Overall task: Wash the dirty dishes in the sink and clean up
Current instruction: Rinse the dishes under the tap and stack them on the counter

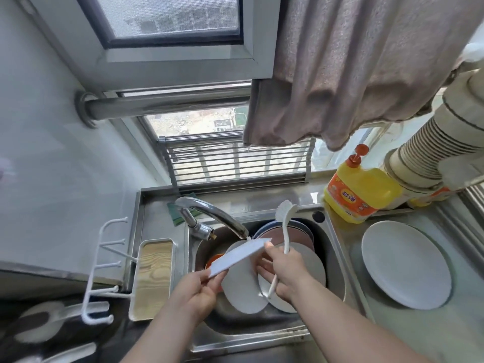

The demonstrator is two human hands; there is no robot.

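The stainless sink holds a pile of dishes: two white plates lie overlapping in the basin, one toward the left and one toward the right, with a brownish pot or bowl behind them at the back of the basin and an orange dish showing at the left under the plates. Above this pile the left hand pinches the near corner of a flat white rectangular dish, thumb on top and fingers curled beneath, holding it tilted so that its far end sits just under the spout of the faucet. The right hand is wrapped round the handle of a white dish brush, whose bristled head points up and away over the back of the sink; the fingertips of that hand touch the far corner of the rectangular dish. On the steel drainboard to the right of the sink lies a clean white plate, with a yellow detergent bottle with an orange pump standing behind it by the window. To the left of the sink a white tray with a wood-grain bottom sits on the counter, beside a white hook rack.
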